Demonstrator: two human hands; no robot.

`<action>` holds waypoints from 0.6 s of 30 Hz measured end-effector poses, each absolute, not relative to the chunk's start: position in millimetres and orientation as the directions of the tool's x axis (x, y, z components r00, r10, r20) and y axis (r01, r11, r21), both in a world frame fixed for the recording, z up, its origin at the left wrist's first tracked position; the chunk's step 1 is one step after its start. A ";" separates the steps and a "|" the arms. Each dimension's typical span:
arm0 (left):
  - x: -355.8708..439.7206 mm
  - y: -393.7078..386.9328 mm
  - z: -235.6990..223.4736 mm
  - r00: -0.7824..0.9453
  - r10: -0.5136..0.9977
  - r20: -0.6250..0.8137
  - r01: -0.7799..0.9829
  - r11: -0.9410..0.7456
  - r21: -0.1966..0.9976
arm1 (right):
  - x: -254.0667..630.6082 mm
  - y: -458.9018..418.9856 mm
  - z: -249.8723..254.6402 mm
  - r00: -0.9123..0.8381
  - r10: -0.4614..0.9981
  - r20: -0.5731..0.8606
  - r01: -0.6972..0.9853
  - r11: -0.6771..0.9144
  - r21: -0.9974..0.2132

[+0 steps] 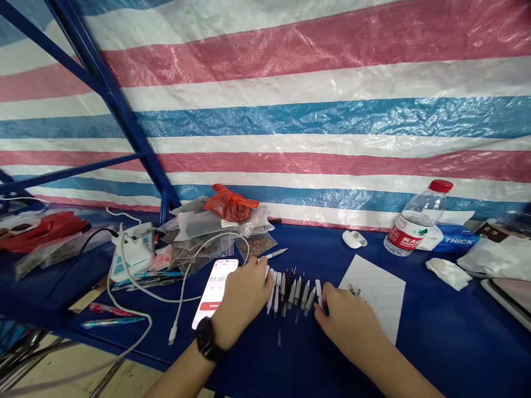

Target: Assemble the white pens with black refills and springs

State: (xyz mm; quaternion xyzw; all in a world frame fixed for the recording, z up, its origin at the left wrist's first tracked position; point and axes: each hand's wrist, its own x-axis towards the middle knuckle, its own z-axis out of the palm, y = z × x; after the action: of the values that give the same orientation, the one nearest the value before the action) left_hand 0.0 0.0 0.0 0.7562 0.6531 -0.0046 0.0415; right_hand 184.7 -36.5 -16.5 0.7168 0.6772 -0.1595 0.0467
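A row of several white and black pens [292, 293] lies on the blue table [440, 342] between my hands. My left hand [243, 296], with a black watch on its wrist, rests at the left end of the row, fingers curled against the pens. At the right end sits my right hand [346, 318], fingers bent down and touching the last pens. Neither hand has a pen lifted. A white phone [215, 290] showing a 03:00 timer lies just left of my left hand. One more pen [274, 255] lies alone behind the row.
A white sheet of paper [379, 290] lies right of the pens. Behind stand a water bottle [415, 221], a blue tissue pack [454, 239] and a white case [354, 239]. At left are plastic bags [207, 226], a red bag [230, 203], a white charger with cables [135, 251] and coloured pens [110, 318].
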 end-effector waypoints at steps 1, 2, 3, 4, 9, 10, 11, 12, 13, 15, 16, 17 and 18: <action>1.8 7.0 -3.7 0.138 0.983 -0.121 0.990 -0.136 0.025 | 184.3 -35.8 -14.5 0.041 0.950 -0.308 0.983 -0.093 -0.156; 2.6 12.7 -6.7 0.141 0.978 -0.154 0.990 -0.141 0.012 | 184.5 -35.3 -13.1 0.048 0.948 -0.316 0.982 -0.103 -0.161; 2.4 17.0 -8.9 0.152 0.973 -0.175 0.988 -0.152 0.011 | 185.2 -34.9 -12.4 0.052 0.947 -0.316 0.981 -0.108 -0.163; 1.7 20.2 -10.3 0.162 0.969 -0.188 0.987 -0.162 0.015 | 186.1 -34.3 -12.3 0.055 0.947 -0.315 0.980 -0.111 -0.163; -2.0 27.9 -11.1 0.180 0.965 -0.192 0.984 -0.176 0.041 | 188.6 -28.5 -13.4 0.031 0.954 -0.298 0.989 -0.072 -0.131; -2.4 28.2 -10.7 0.178 0.966 -0.186 0.984 -0.173 0.046 | 188.9 -27.0 -13.0 0.020 0.953 -0.301 0.990 -0.062 -0.130; -3.0 27.9 -10.0 0.172 0.969 -0.176 0.985 -0.166 0.051 | 189.4 -25.5 -12.3 0.014 0.952 -0.305 0.989 -0.058 -0.136; -4.0 27.0 -8.9 0.162 0.973 -0.163 0.986 -0.154 0.060 | 190.5 -24.3 -11.3 0.013 0.952 -0.304 0.987 -0.062 -0.151; -5.4 25.6 -7.5 0.148 0.978 -0.144 0.988 -0.139 0.071 | 192.2 -23.3 -10.1 0.015 0.956 -0.294 0.982 -0.070 -0.177; -9.0 22.1 -3.5 0.131 0.987 -0.093 0.987 -0.121 0.102 | 197.6 -21.8 -7.1 0.019 0.967 -0.254 0.957 -0.091 -0.274; -10.3 20.7 -1.3 0.133 0.989 -0.070 0.984 -0.123 0.130 | 201.0 -21.0 -5.5 0.014 0.972 -0.232 0.935 -0.095 -0.343; -10.8 19.9 0.8 0.144 0.989 -0.046 0.976 -0.134 0.173 | 204.6 -20.3 -4.0 0.005 0.974 -0.224 0.904 -0.100 -0.416; -10.0 20.0 2.4 0.161 0.987 -0.022 0.960 -0.152 0.236 | 208.2 -19.4 -2.7 -0.012 0.974 -0.226 0.865 -0.103 -0.490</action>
State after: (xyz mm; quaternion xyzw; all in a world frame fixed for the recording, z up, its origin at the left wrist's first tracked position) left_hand -10.0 20.0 2.4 0.7558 0.6439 0.0685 0.0974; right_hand 208.2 -19.4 -2.7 0.6952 0.6615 -0.2615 -0.1038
